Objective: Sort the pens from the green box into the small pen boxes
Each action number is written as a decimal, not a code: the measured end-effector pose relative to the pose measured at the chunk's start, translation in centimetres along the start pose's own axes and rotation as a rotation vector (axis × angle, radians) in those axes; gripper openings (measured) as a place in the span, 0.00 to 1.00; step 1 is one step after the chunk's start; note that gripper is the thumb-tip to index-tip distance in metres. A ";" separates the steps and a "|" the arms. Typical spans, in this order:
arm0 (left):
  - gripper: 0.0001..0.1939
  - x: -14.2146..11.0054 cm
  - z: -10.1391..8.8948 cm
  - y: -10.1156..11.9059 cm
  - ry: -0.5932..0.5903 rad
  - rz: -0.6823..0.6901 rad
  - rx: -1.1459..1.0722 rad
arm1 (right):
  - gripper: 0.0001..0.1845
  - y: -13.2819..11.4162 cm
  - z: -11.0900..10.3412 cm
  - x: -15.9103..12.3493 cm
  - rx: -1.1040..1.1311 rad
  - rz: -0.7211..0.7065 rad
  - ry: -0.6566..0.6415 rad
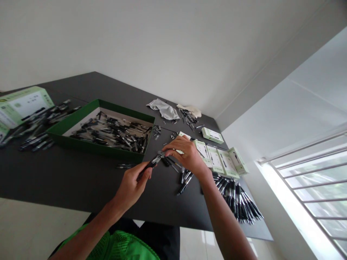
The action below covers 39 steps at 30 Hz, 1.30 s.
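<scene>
In the single head view, the left hand [132,187] and the right hand [188,155] are close together just left of the middle of the frame. The left hand is closed around a black pen [148,165], and the right hand's fingers [173,144] curl in at the pen's upper end; whether they grip it is hard to tell. Both are above a dark counter [67,180]. Loose pens [184,178] lie just right of the black pen, under the right hand. A long bunch of pens [238,200] sits at the lower right of the counter, beside a row of small green-and-white boxes [219,162], with another such box [213,135] just above. At the upper left, a shallow green tray [100,108] is full of pens, and more pens [38,128] are scattered beside a larger green-and-white box [24,106]. A gray cloth [162,109] and a beige cloth [189,110] lie at the far edge. A barred window [306,187] fills the right side, and a green mesh vest [124,247] shows at the bottom.
</scene>
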State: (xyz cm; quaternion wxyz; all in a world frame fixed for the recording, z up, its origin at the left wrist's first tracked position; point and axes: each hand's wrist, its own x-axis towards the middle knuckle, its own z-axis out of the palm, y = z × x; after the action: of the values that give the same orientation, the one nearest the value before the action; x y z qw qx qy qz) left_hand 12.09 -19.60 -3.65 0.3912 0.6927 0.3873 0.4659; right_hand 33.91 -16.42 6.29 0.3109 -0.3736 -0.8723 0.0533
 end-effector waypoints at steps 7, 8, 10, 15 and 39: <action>0.15 -0.1 -0.1 0.0 -0.019 -0.021 -0.008 | 0.14 0.1 0.8 -0.1 0.010 -0.008 -0.016; 0.15 -0.1 -0.1 0.1 -0.020 -0.023 -0.010 | 0.14 0.2 0.7 -0.2 0.028 0.001 0.001; 0.15 -0.1 -0.2 0.1 -0.017 -0.030 -0.015 | 0.12 0.3 0.5 -0.3 0.063 -0.004 0.018; 0.15 0.0 -0.1 0.2 -0.010 -0.027 -0.019 | 0.11 -0.1 1.0 -0.3 0.043 -0.061 -0.034; 0.12 0.2 -4.6 0.8 0.231 0.174 0.153 | 0.25 -3.8 3.7 -0.4 0.140 0.111 0.080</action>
State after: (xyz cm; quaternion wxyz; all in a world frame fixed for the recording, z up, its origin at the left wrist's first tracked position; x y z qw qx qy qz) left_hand 7.89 -18.91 -1.68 0.2484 0.6932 0.4028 0.5435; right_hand 29.61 -18.87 4.41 0.3675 -0.4005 -0.8313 0.1162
